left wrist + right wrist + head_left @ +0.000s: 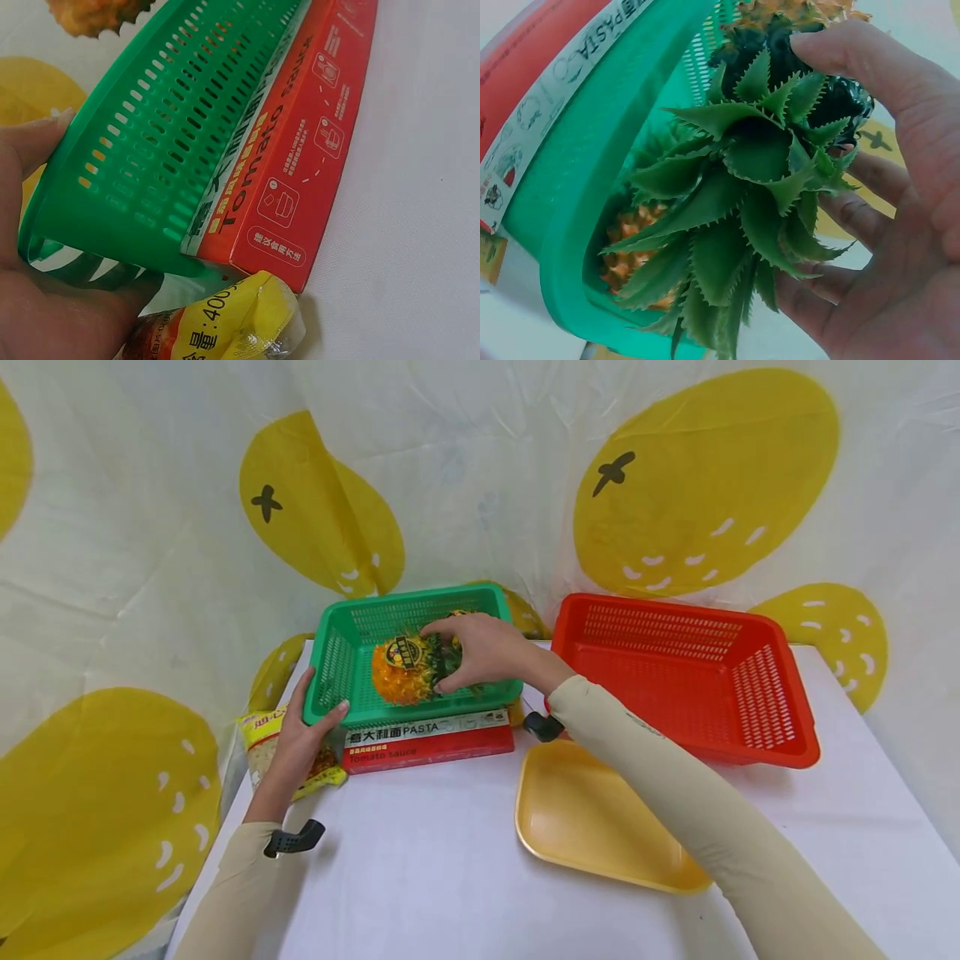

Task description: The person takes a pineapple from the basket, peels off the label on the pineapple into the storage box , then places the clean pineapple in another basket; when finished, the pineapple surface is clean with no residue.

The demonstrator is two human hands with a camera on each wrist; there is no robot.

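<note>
One tomato-sauce pasta box (431,747) blocks the front of our green basket (335,652); one yellow food bag (266,731) lies left, one red basket (660,689) and one gold tray (600,827) right. Our left hand (303,735) grips the green basket; our right hand (487,647) clasps a labelled pineapple (393,681) over it. A second pineapple (634,251) sits inside: two pineapples, two baskets.

Second pineapple (632,244) largely hidden behind green leaves (720,255)
</note>
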